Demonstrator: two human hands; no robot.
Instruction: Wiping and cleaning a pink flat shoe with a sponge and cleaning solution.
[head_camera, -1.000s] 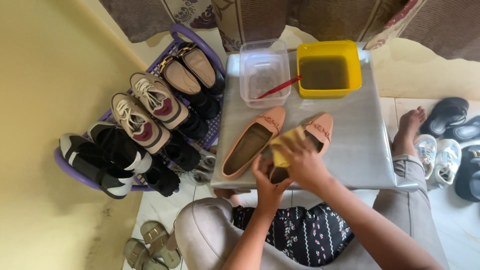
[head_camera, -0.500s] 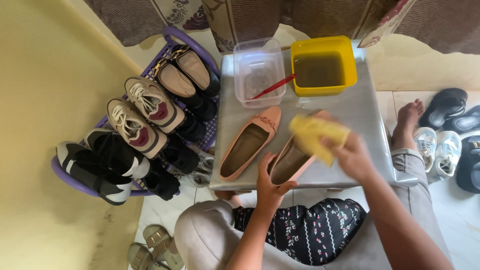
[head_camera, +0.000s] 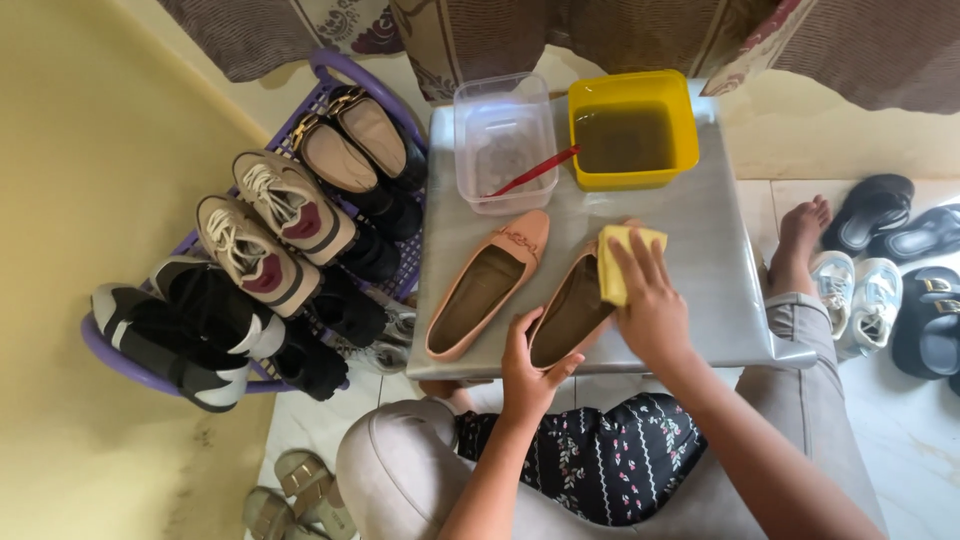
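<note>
Two peach flat shoes lie on a small grey table (head_camera: 720, 300). My left hand (head_camera: 528, 368) grips the heel end of the right-hand shoe (head_camera: 568, 318). My right hand (head_camera: 650, 300) presses a folded yellow cloth (head_camera: 618, 262) against that shoe's toe and side. The other peach shoe (head_camera: 485, 285) lies free just to the left. Behind them stand a yellow tub (head_camera: 632, 128) of murky water and a clear plastic tub (head_camera: 503, 140) with a red-handled brush (head_camera: 532, 172) leaning in it.
A purple rack (head_camera: 345, 75) at the left holds several pairs of shoes and sneakers. White sneakers (head_camera: 855, 295) and black sandals (head_camera: 900, 225) lie on the floor at the right, beside my bare foot (head_camera: 800, 235). Tan sandals (head_camera: 290, 495) sit near my left knee.
My right hand, which had lifted the yellow cloth off to the right, has come back down onto the shoe's toe. My left hand kept holding the heel.
</note>
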